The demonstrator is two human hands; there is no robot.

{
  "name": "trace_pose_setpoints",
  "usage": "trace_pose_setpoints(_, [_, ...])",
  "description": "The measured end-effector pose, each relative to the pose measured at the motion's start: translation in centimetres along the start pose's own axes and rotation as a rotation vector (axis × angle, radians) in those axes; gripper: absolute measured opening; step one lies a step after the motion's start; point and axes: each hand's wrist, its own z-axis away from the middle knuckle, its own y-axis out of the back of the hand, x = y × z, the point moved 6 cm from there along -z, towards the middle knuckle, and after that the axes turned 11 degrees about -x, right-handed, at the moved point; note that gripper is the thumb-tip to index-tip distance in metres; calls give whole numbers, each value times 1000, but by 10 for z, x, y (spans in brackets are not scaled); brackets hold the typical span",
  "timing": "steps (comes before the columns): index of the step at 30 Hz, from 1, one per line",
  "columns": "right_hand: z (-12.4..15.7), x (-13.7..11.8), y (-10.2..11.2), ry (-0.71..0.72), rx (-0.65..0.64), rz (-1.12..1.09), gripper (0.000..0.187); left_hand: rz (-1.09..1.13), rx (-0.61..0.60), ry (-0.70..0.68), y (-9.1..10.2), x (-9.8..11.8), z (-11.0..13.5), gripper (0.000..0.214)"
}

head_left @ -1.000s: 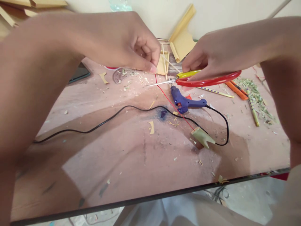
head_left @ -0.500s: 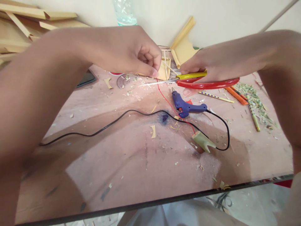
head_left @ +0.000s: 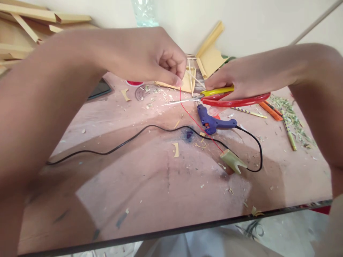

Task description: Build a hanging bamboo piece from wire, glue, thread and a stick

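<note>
My left hand [head_left: 163, 62] is closed, pinching the upper end of a thin red thread [head_left: 190, 117] between thumb and finger. The thread slants down to a pale green, notched piece [head_left: 232, 161] lying on the table. In my right hand [head_left: 235, 76] is a pair of scissors [head_left: 233, 100] with red and yellow handles. Their blades point left and cross the thread just below my left fingertips; whether they touch it I cannot tell. Below the scissors lies a blue glue gun [head_left: 214, 121], its black cord [head_left: 112, 148] running left across the table.
Rolled yellow paper [head_left: 211, 53] and a thin stick frame [head_left: 190, 76] are at the back. At right lie an orange cutter [head_left: 270, 111], pencils [head_left: 289, 135] and shavings [head_left: 292, 114]. A phone [head_left: 100, 89], protractor [head_left: 142, 92] and clear bottle [head_left: 146, 14] are farther left. The table's front edge [head_left: 160, 235] is near me.
The scissors have dropped slightly, with the blades now a little lower along the thread. Both hands have shifted only slightly; the thread looks straighter.
</note>
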Motion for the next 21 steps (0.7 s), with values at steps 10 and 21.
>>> trace_pose_setpoints(10, [-1,-4,3,25,33,35,28,-121,18,29,4,-5,2,37])
trace_pose_setpoints(21, [3,-17,5,65,23,-47,23,-160,5,111,6,-20,3,36])
